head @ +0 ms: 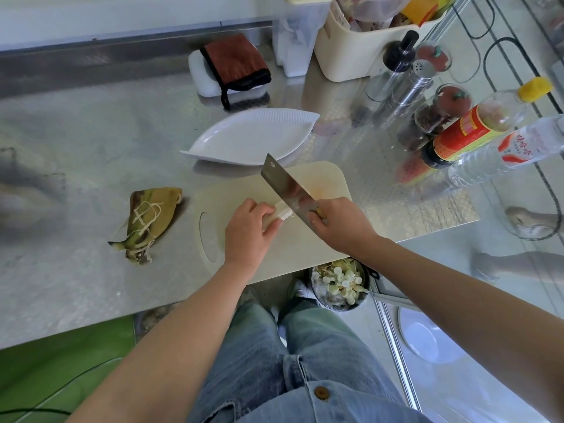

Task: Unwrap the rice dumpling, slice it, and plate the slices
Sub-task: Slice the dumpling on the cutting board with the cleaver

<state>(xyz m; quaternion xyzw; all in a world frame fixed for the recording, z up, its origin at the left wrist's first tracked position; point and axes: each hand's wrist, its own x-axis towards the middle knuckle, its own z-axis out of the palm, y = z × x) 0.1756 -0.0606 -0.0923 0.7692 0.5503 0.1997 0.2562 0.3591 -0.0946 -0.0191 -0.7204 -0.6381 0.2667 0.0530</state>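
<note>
On the cream cutting board (308, 248) lies the white unwrapped rice dumpling (282, 211), mostly hidden under my left hand (250, 230), whose curled fingers hold it down. My right hand (338, 224) grips the handle of a cleaver (287, 186); its blade stands on the dumpling's exposed right end. The empty leaf wrapper with string (149, 218) lies on the steel counter left of the board. Just behind the board stands an empty white leaf-shaped plate (244, 138).
Bottles, spice jars and shakers (457, 123) crowd the counter to the right of the board. A cream bin (363, 47) and a brown cloth on a white block (235, 65) stand at the back. Under the counter's edge is a waste bucket with scraps (340, 283).
</note>
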